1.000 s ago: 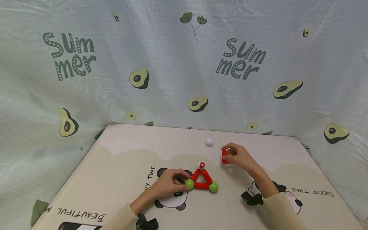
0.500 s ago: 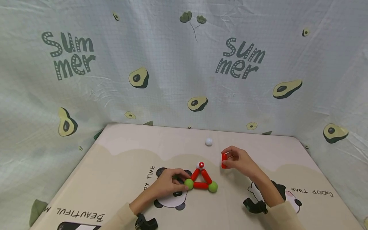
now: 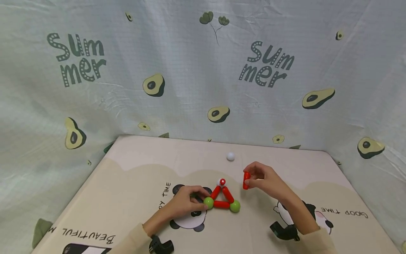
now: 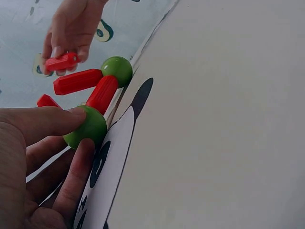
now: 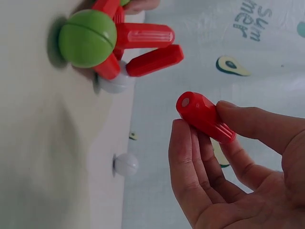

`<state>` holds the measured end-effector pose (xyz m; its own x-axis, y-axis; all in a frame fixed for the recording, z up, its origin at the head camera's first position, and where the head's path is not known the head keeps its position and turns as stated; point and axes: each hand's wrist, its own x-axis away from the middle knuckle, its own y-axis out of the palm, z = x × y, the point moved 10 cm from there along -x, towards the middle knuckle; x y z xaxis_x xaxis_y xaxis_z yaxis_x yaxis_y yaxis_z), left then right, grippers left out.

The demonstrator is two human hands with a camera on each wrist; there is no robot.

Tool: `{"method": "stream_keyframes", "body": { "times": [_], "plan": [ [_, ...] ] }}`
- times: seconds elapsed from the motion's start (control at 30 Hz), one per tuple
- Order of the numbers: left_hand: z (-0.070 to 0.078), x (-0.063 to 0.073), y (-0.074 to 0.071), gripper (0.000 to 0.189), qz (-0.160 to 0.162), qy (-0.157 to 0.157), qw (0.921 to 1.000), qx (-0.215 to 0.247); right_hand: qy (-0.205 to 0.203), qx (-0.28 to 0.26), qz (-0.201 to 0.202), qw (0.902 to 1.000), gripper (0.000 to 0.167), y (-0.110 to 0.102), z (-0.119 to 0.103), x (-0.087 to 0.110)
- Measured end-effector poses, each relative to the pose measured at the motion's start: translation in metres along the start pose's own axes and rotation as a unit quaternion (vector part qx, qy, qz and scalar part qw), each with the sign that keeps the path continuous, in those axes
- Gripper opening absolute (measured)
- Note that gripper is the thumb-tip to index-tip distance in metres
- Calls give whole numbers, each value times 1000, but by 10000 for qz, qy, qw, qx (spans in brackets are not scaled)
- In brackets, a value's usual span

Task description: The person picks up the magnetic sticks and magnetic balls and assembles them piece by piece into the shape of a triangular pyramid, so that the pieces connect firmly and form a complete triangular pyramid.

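In the head view my left hand [image 3: 187,203] pinches a green ball [image 3: 208,203] at the near left corner of a triangle of red magnetic building rods [image 3: 221,204]. A second green ball [image 3: 234,206] is at the near right corner. The far corner has a white ball, mostly hidden under a red rod's end [image 3: 223,181]. In the right wrist view, two rods [image 5: 147,36] jut away from the table. My right hand [image 3: 264,178] holds a loose red rod [image 5: 202,116] between thumb and fingers, apart from the triangle. A pale disc shows in its end.
A loose white ball [image 3: 230,156] lies farther back on the table. The table cover [image 3: 142,190] carries printed pandas and words. Behind it hangs a pale curtain [image 3: 187,70] with avocado prints.
My right hand has come a little nearer to me with the red rod, which has tilted slightly. The left hand stays on its green ball, and the triangle has not moved.
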<state>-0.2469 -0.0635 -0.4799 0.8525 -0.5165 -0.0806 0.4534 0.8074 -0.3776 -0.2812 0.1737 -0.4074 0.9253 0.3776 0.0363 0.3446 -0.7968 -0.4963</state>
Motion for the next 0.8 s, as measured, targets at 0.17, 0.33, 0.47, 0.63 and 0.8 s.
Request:
{"method": "stream_keyframes", "body": {
  "times": [0.17,0.33,0.47,0.63,0.8],
  "plan": [
    [0,-1,0,28,15,5,10000,-7,-177,-10,-155,9997,31,5,-9,3],
    [0,-2,0,27,11,17,10000,-11,-323,-99,-223,9992,33,8,-21,6],
    [1,-2,0,28,23,9,10000,2,-490,-220,-204,9983,32,12,-32,8],
    [3,-2,0,29,37,110,9999,7,-512,-366,-109,9980,30,18,-39,11],
    [2,-2,0,28,25,87,9999,-54,-582,-513,-181,9968,31,29,-48,15]
  ]
}}
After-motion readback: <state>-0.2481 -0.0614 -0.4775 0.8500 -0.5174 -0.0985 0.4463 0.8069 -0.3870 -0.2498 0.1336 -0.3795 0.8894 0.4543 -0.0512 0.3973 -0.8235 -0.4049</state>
